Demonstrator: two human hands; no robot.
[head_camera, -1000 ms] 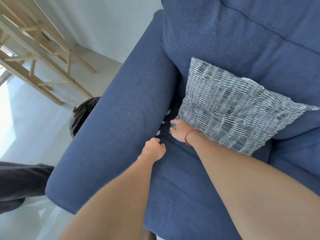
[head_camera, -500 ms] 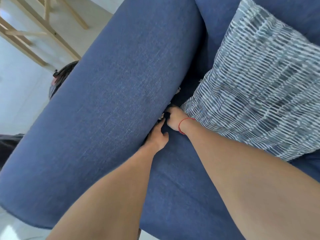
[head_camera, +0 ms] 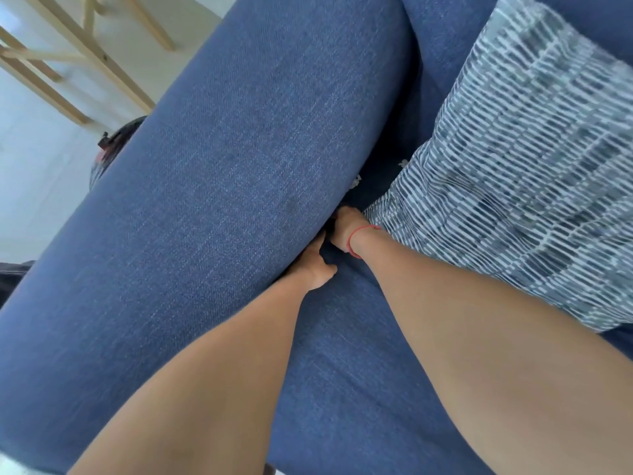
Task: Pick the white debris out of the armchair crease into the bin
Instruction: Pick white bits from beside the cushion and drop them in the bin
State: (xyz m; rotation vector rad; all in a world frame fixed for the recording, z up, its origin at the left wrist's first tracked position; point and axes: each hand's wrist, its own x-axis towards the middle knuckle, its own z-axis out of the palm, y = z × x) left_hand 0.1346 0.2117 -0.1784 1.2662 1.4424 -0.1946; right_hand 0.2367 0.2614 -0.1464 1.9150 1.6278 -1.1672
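Observation:
Both my hands reach into the dark crease between the blue armrest (head_camera: 239,186) and the seat cushion (head_camera: 342,371). My left hand (head_camera: 317,265) lies against the armrest with its fingers slid into the gap and its thumb out on the seat. Just beyond it, my right hand (head_camera: 346,226), with a red string round the wrist, dips its fingertips into the crease, where they are hidden. Small white debris (head_camera: 357,181) shows farther up the crease, with another bit (head_camera: 403,163) at the pillow's edge. A dark bin (head_camera: 109,150) peeks out behind the armrest.
A blue-and-white patterned pillow (head_camera: 513,173) leans on the seat right beside my right wrist. Light wooden frame legs (head_camera: 85,53) stand on the pale floor past the armrest. Dark fabric (head_camera: 13,275) shows at the far left edge.
My view has closed in on the crease. Both hands went from resting on the seat to reaching into the gap, the left sliding up beside the right.

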